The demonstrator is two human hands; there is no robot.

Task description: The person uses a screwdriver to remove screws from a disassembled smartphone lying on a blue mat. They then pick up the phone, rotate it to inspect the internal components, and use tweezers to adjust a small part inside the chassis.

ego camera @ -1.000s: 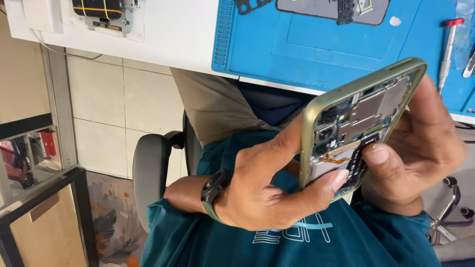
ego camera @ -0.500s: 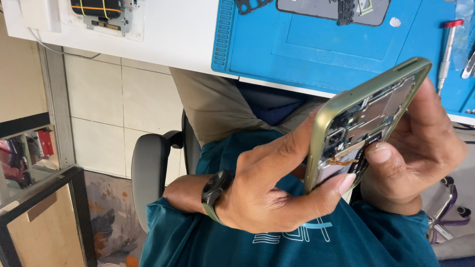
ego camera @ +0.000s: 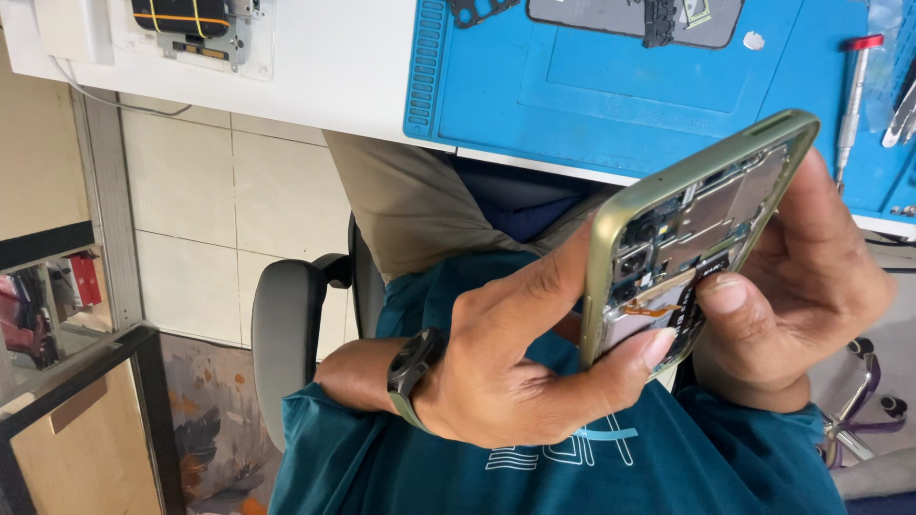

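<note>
Hands up close first: left hand [ego camera: 515,381], with a dark watch [ego camera: 412,367] on the wrist, is curled around the lower end of an opened phone [ego camera: 692,238]. Its thumb lies along the green frame edge and a fingertip is pressed on the bottom rim, so it's closed on the phone. Right hand [ego camera: 792,305] wraps the other side from behind, and its thumb is pushing down on the exposed insides right by a small orange flex strip [ego camera: 654,307]. So that hand is closed on the phone too, and the phone sits tilted in mid-air between both hands, over the lap, not touching the table.

Back cover is off, so you can see boards and the camera modules inside. Below the hands there's a teal shirt [ego camera: 572,467], with a grey chair armrest [ego camera: 286,343] off to the side.

Further out is the white table [ego camera: 334,67] with a blue work mat [ego camera: 611,86] on it. On the mat there's a grey phone panel [ego camera: 592,14] near the top edge and a red-capped screwdriver [ego camera: 852,95] off toward the corner, well apart from the hands. Another opened device [ego camera: 191,24] lies on the white part of the table. Tiled floor [ego camera: 191,191] beyond that.
</note>
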